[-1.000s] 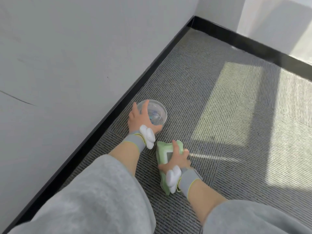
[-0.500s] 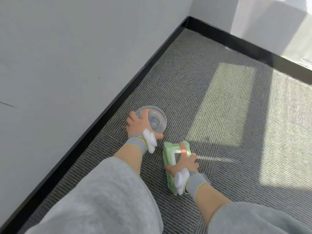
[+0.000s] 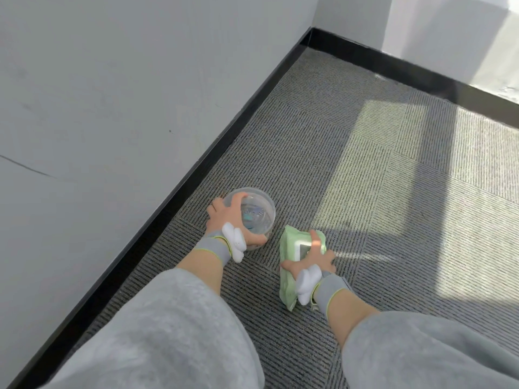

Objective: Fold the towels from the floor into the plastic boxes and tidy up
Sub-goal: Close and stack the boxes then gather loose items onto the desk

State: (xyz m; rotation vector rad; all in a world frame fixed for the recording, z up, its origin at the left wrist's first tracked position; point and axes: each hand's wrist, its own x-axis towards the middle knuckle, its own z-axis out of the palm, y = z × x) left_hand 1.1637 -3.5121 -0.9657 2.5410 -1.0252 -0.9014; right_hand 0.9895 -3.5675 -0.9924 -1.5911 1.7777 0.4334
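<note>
A round clear plastic tub (image 3: 257,213) stands on the grey carpet near the black skirting. My left hand (image 3: 229,220) grips it from above, fingers over the far rim and thumb against its near side. To its right a light green pack of wipes (image 3: 295,256) lies on the carpet. My right hand (image 3: 313,258) grips the pack, fingers spread over its top and thumb at its left edge. Both wrists wear grey bands with white tags. No towel or plastic box is in view.
A white wall with black skirting (image 3: 196,169) runs along the left and meets another wall at the far corner. Striped grey carpet (image 3: 393,192) stretches right, with a sunlit patch. My grey sleeves fill the bottom of the view.
Both hands stay on the tub and the wipes pack. The left fingers have curled further over the tub's rim. The view has shifted slightly.
</note>
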